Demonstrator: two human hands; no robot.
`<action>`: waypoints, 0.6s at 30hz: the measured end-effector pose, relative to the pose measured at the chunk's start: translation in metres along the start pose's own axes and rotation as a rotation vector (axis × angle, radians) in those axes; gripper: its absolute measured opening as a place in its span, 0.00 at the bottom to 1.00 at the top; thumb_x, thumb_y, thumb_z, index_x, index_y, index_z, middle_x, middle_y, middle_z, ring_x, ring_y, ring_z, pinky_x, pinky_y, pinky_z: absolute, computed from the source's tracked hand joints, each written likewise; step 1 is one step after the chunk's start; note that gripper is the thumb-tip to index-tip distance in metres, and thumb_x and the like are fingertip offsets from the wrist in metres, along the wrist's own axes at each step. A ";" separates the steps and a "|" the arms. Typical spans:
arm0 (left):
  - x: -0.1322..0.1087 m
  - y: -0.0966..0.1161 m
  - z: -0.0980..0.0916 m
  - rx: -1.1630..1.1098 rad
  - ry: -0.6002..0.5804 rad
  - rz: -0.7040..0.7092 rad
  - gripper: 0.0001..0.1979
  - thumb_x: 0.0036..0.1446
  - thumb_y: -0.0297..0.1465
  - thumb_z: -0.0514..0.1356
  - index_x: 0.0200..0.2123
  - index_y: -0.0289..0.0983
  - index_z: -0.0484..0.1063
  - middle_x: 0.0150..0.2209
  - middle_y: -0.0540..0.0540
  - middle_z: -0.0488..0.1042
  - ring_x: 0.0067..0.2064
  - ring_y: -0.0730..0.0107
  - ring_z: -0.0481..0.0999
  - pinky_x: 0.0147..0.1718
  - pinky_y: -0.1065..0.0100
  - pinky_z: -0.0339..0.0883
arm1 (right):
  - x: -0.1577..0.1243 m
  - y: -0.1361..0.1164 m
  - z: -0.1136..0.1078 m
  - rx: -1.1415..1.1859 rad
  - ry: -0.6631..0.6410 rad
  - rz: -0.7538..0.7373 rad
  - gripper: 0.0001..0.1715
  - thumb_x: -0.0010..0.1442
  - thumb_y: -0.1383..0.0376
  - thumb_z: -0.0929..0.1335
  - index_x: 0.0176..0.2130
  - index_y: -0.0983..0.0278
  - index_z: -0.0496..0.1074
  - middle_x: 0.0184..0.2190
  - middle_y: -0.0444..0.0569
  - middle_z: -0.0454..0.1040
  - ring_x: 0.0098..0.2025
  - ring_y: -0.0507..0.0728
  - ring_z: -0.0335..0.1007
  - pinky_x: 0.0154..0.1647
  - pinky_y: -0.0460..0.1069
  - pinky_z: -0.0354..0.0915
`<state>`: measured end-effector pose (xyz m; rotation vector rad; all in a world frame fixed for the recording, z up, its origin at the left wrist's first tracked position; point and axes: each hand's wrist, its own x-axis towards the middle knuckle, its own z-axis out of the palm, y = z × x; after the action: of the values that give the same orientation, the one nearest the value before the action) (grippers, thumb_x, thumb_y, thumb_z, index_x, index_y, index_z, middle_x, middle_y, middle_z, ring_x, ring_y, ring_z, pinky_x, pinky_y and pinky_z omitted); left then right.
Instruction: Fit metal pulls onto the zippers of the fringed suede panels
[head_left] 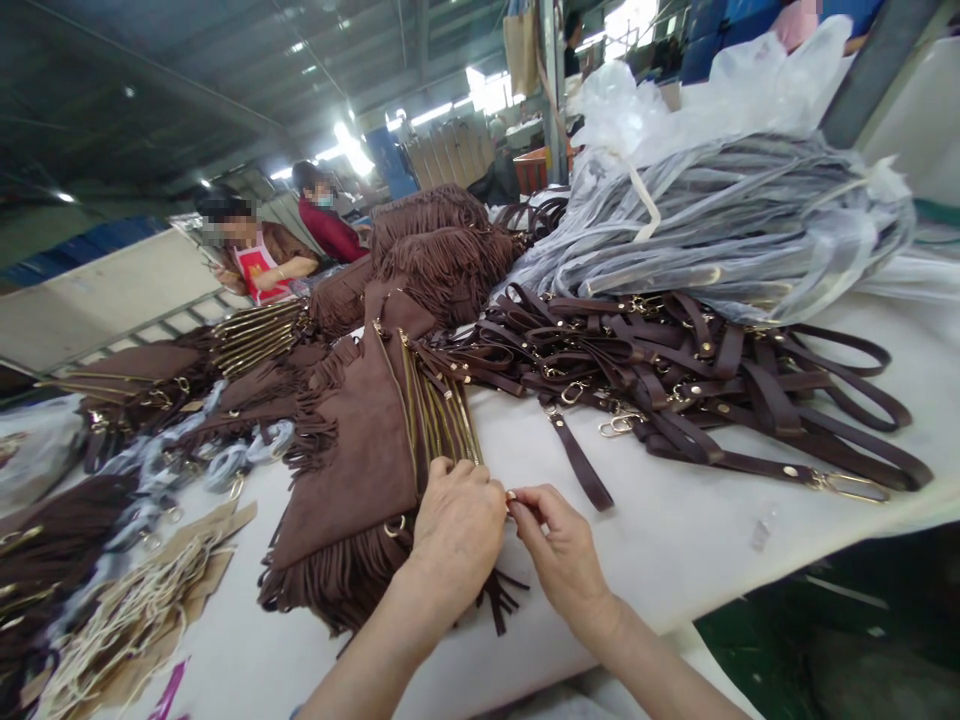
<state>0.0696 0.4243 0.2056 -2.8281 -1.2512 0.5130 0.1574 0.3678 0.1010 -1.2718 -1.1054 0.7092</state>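
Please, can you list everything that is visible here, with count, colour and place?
fringed bags: a stack, brown, under the hands
more fringed bags: a pile, brown, far centre
straps: many, dark brown with gold clasps, right of the stack
bagged straps: one large bundle, clear plastic, far right
cords: a bunch, cream, near left
table: one, white
other people: two, far left
left hand: on the stack's near end
right hand: fingertips meet the left hand
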 end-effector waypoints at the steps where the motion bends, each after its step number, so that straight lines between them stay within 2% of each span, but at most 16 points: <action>1: 0.000 0.000 0.000 0.000 -0.003 -0.003 0.11 0.55 0.28 0.50 0.32 0.33 0.72 0.35 0.40 0.73 0.43 0.54 0.69 0.45 0.50 0.57 | 0.000 0.000 0.000 -0.016 0.009 -0.014 0.09 0.59 0.64 0.61 0.34 0.64 0.70 0.29 0.46 0.70 0.28 0.51 0.63 0.31 0.46 0.62; 6: 0.001 -0.001 0.000 -0.013 0.005 -0.009 0.11 0.55 0.28 0.50 0.31 0.33 0.72 0.35 0.40 0.73 0.42 0.54 0.69 0.45 0.50 0.57 | 0.004 -0.001 0.002 -0.095 0.053 -0.053 0.09 0.58 0.65 0.61 0.30 0.64 0.69 0.24 0.44 0.69 0.25 0.50 0.62 0.27 0.45 0.61; 12: -0.001 -0.001 0.003 0.001 0.063 0.012 0.10 0.53 0.27 0.51 0.29 0.33 0.73 0.33 0.40 0.74 0.41 0.54 0.70 0.44 0.50 0.58 | 0.006 -0.005 0.002 -0.118 0.049 -0.033 0.10 0.57 0.66 0.60 0.28 0.64 0.66 0.23 0.45 0.68 0.25 0.51 0.63 0.27 0.45 0.60; 18: -0.001 -0.001 0.001 0.000 0.020 0.018 0.09 0.53 0.27 0.53 0.31 0.34 0.73 0.34 0.41 0.74 0.42 0.55 0.69 0.45 0.51 0.57 | 0.012 -0.003 -0.001 -0.100 0.045 0.014 0.10 0.56 0.64 0.60 0.27 0.64 0.65 0.23 0.44 0.67 0.26 0.51 0.61 0.28 0.46 0.58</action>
<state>0.0680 0.4246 0.2050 -2.8397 -1.2232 0.4845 0.1620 0.3779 0.1066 -1.3750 -1.1078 0.6388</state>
